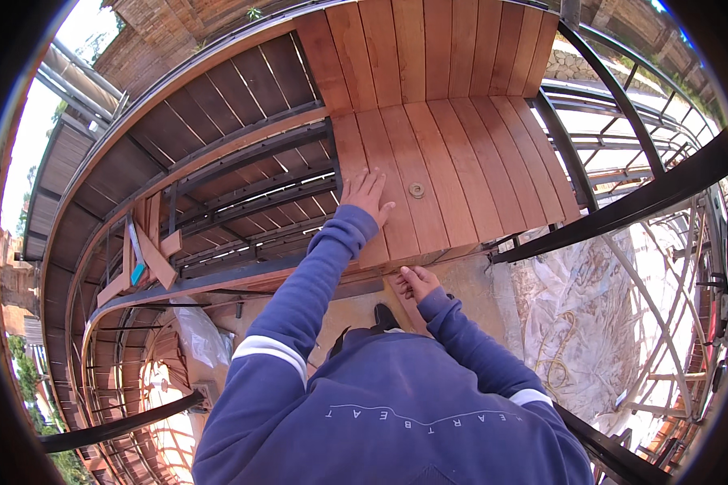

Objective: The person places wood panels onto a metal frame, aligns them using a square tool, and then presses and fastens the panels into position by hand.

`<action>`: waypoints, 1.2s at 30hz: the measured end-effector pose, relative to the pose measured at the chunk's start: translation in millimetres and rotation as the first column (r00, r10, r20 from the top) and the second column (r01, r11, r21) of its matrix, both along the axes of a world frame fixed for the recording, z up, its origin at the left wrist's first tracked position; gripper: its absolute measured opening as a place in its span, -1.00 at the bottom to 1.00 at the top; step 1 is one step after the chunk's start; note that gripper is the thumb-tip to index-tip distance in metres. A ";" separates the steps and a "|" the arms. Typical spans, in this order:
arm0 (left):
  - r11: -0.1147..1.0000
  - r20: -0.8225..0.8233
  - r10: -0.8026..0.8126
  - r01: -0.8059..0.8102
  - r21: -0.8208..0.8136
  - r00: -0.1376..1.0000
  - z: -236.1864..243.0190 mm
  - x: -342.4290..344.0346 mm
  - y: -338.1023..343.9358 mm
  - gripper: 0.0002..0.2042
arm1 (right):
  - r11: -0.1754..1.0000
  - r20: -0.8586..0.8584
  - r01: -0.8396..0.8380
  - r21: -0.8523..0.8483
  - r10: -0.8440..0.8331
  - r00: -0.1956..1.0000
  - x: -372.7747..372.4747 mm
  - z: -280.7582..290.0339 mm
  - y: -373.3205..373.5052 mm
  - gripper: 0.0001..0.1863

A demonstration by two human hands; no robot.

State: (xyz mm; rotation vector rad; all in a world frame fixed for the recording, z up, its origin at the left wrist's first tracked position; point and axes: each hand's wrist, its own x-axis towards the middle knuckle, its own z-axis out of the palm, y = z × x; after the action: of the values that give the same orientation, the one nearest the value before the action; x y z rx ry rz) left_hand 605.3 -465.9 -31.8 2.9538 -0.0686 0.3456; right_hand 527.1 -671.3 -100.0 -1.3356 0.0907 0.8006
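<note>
My left hand [366, 194] lies flat, fingers spread, on a reddish wooden plank [362, 162] of a small deck platform, near its left edge. My right hand [413, 283] is at the platform's front edge, fingers curled around the end of a plank [422, 257]; whether it truly grips is hard to tell. A small round metal washer-like ring [416, 190] rests on the boards just right of my left hand. Both arms wear blue sleeves with white stripes.
Black steel beams [647, 198] frame the platform on the right. Dark wooden decking with open gaps [251, 194] lies left. Loose wood offcuts [150, 250] and a blue-handled tool [137, 271] sit far left. Plastic sheeting [574, 315] covers the ground below.
</note>
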 end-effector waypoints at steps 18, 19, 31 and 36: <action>1.000 -0.106 0.005 -0.006 -0.006 0.994 -23.6 -1.5 -1.9 -0.38 | 0.957 -0.051 0.291 -0.003 -0.291 0.955 9.4 -10.6 41.6 -0.59; 1.000 -0.099 0.001 -0.003 -0.011 0.995 -23.6 -1.4 -1.9 -0.38 | 0.957 -0.049 0.291 0.000 -0.291 0.956 9.3 -12.1 41.4 -0.60; 0.999 -0.077 -0.001 -0.002 -0.034 0.997 -25.0 -1.3 -3.6 -0.38 | 0.950 -0.002 0.311 -0.003 -0.311 0.950 8.8 -18.5 40.9 -0.58; 1.000 -0.072 -0.006 0.004 -0.023 0.997 -25.5 -0.7 -2.4 -0.38 | 0.962 0.025 0.271 -0.027 -0.271 0.962 9.3 -16.0 39.9 -0.57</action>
State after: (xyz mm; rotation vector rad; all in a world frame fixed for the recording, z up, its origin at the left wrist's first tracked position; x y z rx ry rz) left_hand 604.6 -468.3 -57.3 2.9395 -0.0628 0.2379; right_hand 536.4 -631.4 -116.0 -1.3255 0.2652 0.5547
